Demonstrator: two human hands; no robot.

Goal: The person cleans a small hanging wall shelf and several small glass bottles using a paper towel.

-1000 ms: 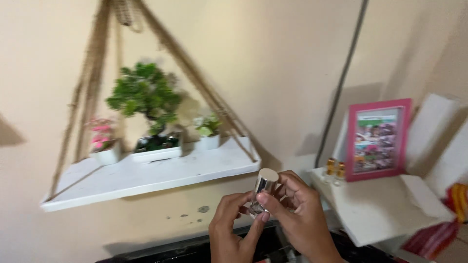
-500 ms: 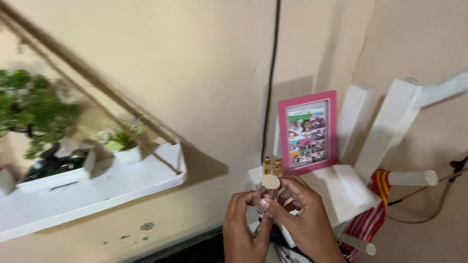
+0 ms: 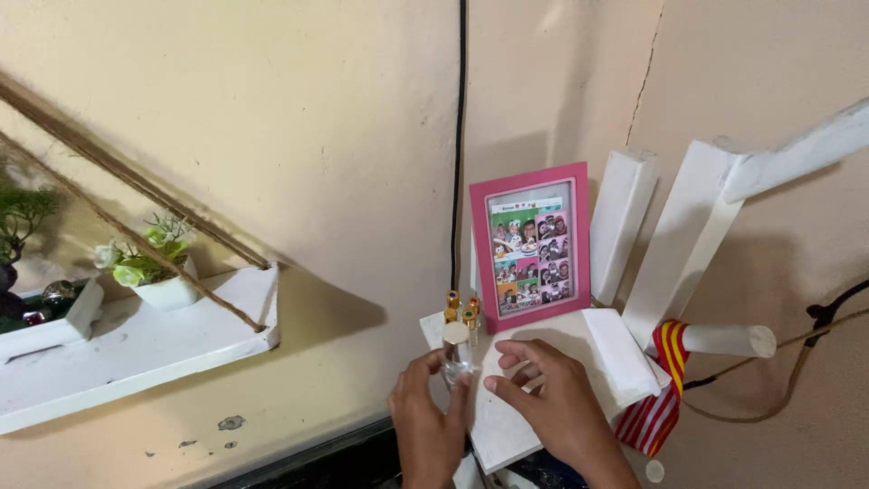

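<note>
Now | left hand (image 3: 425, 412) grips clear bottle (image 3: 455, 356) | right hand (image 3: 543, 398) open | pink frame (image 3: 531, 246) behind

Left hand (image 3: 427, 407) raised, fingers curled in a grip; right hand (image 3: 550, 398) beside, fingers spread.

One head-worn camera looks slightly down and ahead, close to the wall corner, hands (image 3: 507, 407) low in view, small white shelf (image 3: 534, 398) just beyond them
</note>
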